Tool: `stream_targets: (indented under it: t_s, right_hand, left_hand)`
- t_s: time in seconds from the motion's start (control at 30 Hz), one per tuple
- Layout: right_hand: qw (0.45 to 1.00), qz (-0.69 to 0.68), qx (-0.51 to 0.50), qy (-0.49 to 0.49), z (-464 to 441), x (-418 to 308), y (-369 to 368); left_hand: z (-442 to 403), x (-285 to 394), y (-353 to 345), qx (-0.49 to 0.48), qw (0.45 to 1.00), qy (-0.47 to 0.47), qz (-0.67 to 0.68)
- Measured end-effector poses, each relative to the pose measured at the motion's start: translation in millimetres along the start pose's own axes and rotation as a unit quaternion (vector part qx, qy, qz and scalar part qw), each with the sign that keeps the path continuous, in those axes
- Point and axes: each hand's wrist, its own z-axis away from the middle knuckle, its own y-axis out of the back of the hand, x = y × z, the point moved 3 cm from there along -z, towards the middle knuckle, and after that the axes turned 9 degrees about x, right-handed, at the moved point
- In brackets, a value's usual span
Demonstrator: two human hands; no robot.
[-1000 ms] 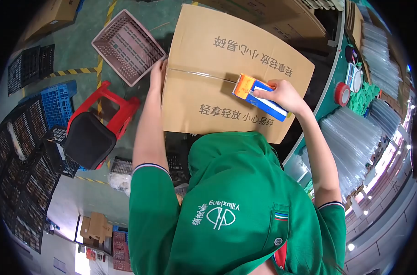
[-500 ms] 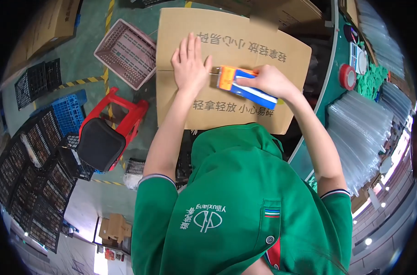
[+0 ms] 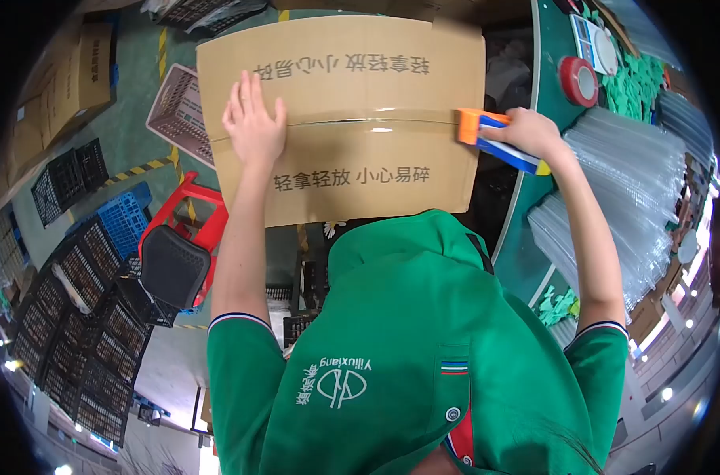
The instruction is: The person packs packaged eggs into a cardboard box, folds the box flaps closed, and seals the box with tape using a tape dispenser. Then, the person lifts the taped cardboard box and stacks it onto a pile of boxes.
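Note:
A closed cardboard box with dark printed characters on both top flaps lies in front of me. My left hand rests flat on its left part, fingers stretched out over the middle seam. At the box's right edge, my right hand is wrapped around an orange and blue tape dispenser. A shiny strip of clear tape runs along the seam between my hands, up to the dispenser's orange head.
To the right stands a green table bearing a red tape roll, a scale and stacked clear plastic sleeves. On the left are a red stool, a pink crate and several black crates.
My right hand has moved right with the tape dispenser, from mid-box to the right edge, leaving tape along the seam. My left hand stays flat on the box. The view has shifted.

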Motion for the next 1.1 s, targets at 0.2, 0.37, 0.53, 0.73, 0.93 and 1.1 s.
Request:
stream_targets:
  t_s: [0.2, 0.37, 0.53, 0.73, 0.93, 1.1]
  right_hand:
    - [0.999, -0.025, -0.003, -0.024, -22, 58, -28]
    - [0.998, -0.034, -0.053, 0.002, -37, 57, -22]
    - [0.997, -0.04, -0.062, -0.011, -33, 57, -24]
    - [0.998, -0.045, -0.034, -0.013, -30, 59, -26]
    - [0.996, -0.08, -0.026, 0.006, -27, 63, -27]
    - [0.995, -0.071, 0.002, 0.066, -32, 70, -37]
  left_hand:
    - [2, 7, -4, -0.012, 1.0, 0.021, 0.001]
    - [4, 89, -10, -0.067, 0.996, -0.051, 0.042]
    - [-35, 207, -32, -0.079, 0.968, -0.173, 0.163]
    - [-114, 304, -75, -0.12, 0.957, -0.22, 0.149]
    - [-127, 329, -86, -0.187, 0.948, -0.234, 0.104]
    - [-126, 325, -73, -0.201, 0.941, -0.233, 0.144]
